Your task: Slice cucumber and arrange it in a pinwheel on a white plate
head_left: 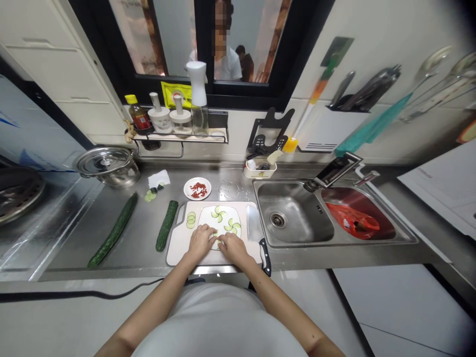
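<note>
**Board (182,243) lies between cucumbers (167,225) at left and sink (297,228) at right**

On the desk (146,223), the pot (124,176) stands far left. The board carries slices (191,220) at left, a plate (207,217) mid-board and a knife (254,223) at right. A dish (187,188) sits just past its far edge. A bag (353,220) lies in the sink's right basin (375,206).
</note>
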A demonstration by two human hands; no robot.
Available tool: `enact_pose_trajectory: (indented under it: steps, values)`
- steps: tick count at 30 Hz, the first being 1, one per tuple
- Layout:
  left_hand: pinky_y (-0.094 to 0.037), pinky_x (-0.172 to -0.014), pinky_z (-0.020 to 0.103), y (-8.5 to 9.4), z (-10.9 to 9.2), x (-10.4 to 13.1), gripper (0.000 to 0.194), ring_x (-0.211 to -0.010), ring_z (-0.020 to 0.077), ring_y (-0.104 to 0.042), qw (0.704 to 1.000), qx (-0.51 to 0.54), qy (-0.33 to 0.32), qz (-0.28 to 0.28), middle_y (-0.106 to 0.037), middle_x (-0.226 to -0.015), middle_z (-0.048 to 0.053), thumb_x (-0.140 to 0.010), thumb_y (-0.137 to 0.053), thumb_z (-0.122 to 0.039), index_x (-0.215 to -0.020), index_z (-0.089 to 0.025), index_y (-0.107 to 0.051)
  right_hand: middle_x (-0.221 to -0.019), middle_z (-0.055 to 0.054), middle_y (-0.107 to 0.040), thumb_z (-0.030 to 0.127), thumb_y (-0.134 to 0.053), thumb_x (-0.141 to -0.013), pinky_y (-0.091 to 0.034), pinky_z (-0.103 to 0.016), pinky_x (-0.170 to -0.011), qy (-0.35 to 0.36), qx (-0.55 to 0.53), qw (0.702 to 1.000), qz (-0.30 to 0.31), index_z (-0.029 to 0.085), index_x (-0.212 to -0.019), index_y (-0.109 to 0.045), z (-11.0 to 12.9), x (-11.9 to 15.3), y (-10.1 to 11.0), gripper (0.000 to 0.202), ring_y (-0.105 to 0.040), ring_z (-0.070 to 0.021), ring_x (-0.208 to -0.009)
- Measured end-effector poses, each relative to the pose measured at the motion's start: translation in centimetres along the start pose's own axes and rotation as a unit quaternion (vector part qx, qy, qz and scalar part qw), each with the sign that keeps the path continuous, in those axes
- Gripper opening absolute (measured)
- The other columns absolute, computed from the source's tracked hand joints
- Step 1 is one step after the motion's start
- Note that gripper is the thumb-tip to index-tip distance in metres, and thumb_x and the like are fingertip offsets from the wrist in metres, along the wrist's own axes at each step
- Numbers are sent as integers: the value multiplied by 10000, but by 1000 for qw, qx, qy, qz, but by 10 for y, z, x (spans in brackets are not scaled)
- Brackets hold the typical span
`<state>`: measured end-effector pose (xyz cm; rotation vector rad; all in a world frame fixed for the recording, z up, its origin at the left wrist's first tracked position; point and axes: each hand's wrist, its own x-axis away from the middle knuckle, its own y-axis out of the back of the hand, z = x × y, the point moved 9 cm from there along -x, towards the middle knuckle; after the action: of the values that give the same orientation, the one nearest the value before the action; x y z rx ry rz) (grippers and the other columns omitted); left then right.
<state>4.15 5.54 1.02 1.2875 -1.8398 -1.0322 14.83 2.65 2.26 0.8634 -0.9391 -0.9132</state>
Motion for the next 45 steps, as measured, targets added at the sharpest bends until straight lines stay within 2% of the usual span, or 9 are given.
enact_pose_trajectory:
  steps: [4, 11, 23, 37, 45]
  values:
    - [-391, -893, 326, 2, 0, 0, 226, -993, 215, -536, 1000, 10, 3, -2, -614, -995, 54, -869, -559, -305, -1053, -241, -672, -1047, -73, -634, 297, -405, -928, -373, -266, -793, 0, -22, 1000, -22, 211, -1134, -612, -3, 1, 2, 305, -547, -181, -972]
    - [-392, -909, 324, 4, -1, 2, 222, -1007, 215, -540, 1000, 20, 15, -8, -623, -1002, 54, -856, -570, -278, -1047, -228, -672, -990, -65, -624, 296, -400, -927, -375, -266, -756, 6, -4, 1000, -14, 239, -1125, -637, 0, 0, -2, 314, -542, -180, -934]
    - [-388, -916, 325, 3, -1, 2, 213, -1018, 212, -537, 1000, 14, 22, 1, -622, -1011, 56, -859, -569, -271, -1041, -233, -672, -1013, -62, -625, 290, -421, -913, -375, -274, -764, 2, 2, 1000, -3, 243, -1106, -635, -1, -6, -6, 292, -544, -183, -940]
    - [-382, -901, 321, 2, -2, 1, 220, -1011, 210, -530, 999, -8, 32, 20, -616, -1018, 51, -861, -558, -272, -1055, -237, -656, -1009, -77, -613, 272, -408, -918, -397, -274, -749, 19, 47, 999, -12, 214, -1071, -639, 6, -3, -4, 283, -523, -201, -965]
    - [-386, -905, 337, 6, -5, 1, 221, -1014, 223, -535, 999, -3, 31, 18, -625, -1025, 64, -862, -554, -278, -1048, -228, -661, -1031, -81, -614, 266, -419, -918, -397, -279, -781, 22, 27, 999, -12, 207, -1093, -624, 6, -2, -3, 276, -523, -198, -981]
